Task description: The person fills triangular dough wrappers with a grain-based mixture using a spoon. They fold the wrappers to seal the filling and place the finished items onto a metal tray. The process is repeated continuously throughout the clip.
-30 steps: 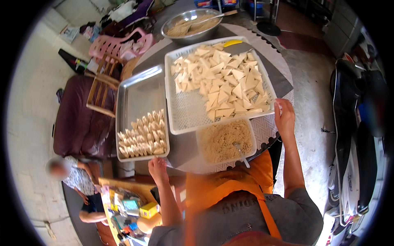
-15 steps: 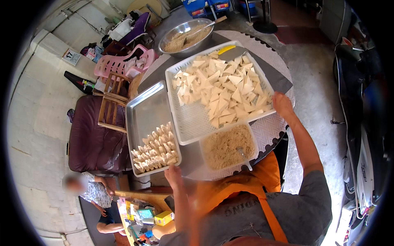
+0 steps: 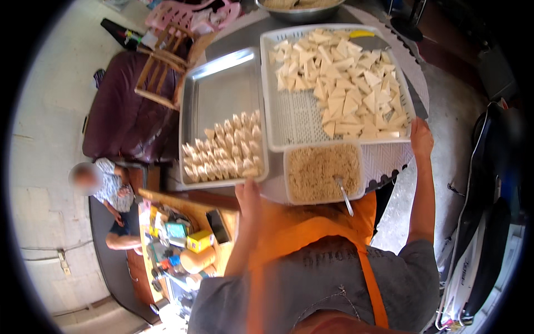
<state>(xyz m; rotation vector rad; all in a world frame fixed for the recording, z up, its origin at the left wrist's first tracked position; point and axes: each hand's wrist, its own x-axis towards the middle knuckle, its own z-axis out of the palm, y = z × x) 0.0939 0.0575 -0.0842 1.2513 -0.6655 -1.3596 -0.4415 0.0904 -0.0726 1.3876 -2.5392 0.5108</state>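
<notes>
Metal tray (image 3: 218, 92) lies just ahead of the left hand (image 3: 248, 192), which meets its near rim; farther off, the right hand (image 3: 421, 135) curls at a corner of the white basket (image 3: 293, 118) — whether either grips, I cannot tell. The tray looks stiff, slick, best held by opposite rims, its folded pieces (image 3: 223, 149) crushable; the basket seems light, its triangles (image 3: 350, 89) soft.

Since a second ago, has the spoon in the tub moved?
No, not noticeably: against the plastic tub, the spoon still rests in the filling, right of centre, handle over the near rim; the view has shifted.
</notes>
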